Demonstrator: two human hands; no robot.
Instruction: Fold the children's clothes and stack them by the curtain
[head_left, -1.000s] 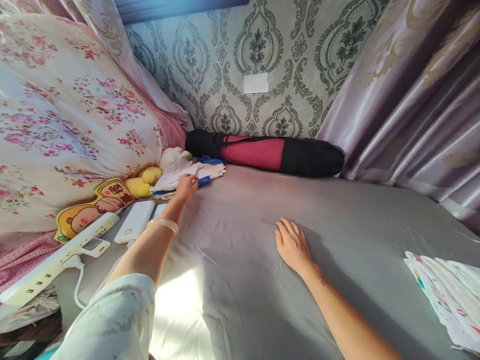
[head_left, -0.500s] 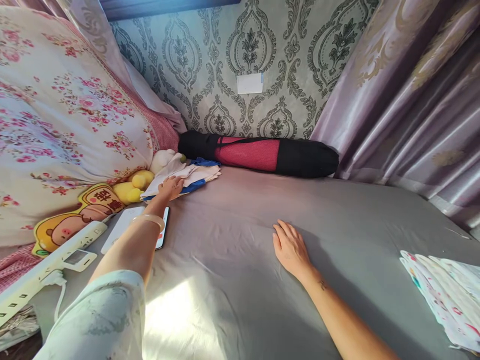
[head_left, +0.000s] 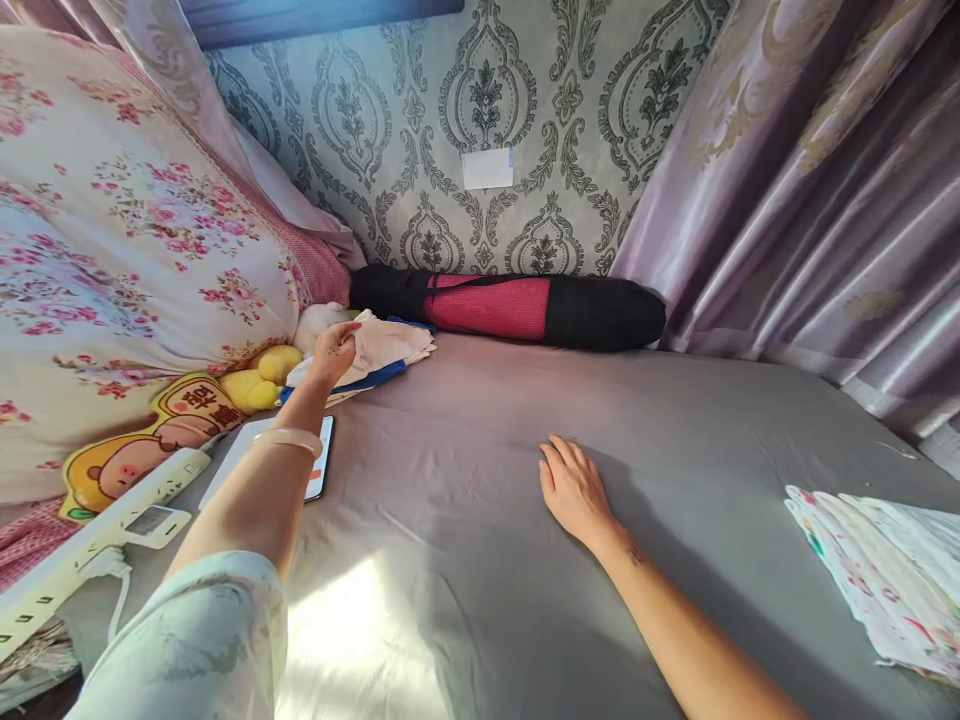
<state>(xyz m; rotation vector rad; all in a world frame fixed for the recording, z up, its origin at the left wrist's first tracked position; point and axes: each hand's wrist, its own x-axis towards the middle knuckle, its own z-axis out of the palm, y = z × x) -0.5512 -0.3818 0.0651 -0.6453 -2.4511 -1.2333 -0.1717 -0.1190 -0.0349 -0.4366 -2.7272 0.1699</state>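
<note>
My left hand point(head_left: 335, 352) reaches to the far left of the bed, its fingers closed on the edge of a pale pink cloth point(head_left: 388, 343). That cloth lies on top of a small pile with a blue cloth point(head_left: 379, 378) under it. My right hand point(head_left: 574, 487) rests palm down on the grey sheet point(head_left: 450, 480), fingers stretched out, holding nothing. A phone point(head_left: 324, 458) and a white flat object point(head_left: 238, 452) lie partly hidden under my left forearm.
A black and red roll bag point(head_left: 487, 305) lies along the wall. Plush toys point(head_left: 259, 380), a power strip point(head_left: 97, 535) and a small white device with a screen point(head_left: 156, 524) line the left side. Folded patterned cloths point(head_left: 885, 575) lie at the right.
My left hand has gone from lying flat on the pile to gripping the top cloth's edge, slightly lifted. My right hand stays on the sheet; the view has shifted a little.
</note>
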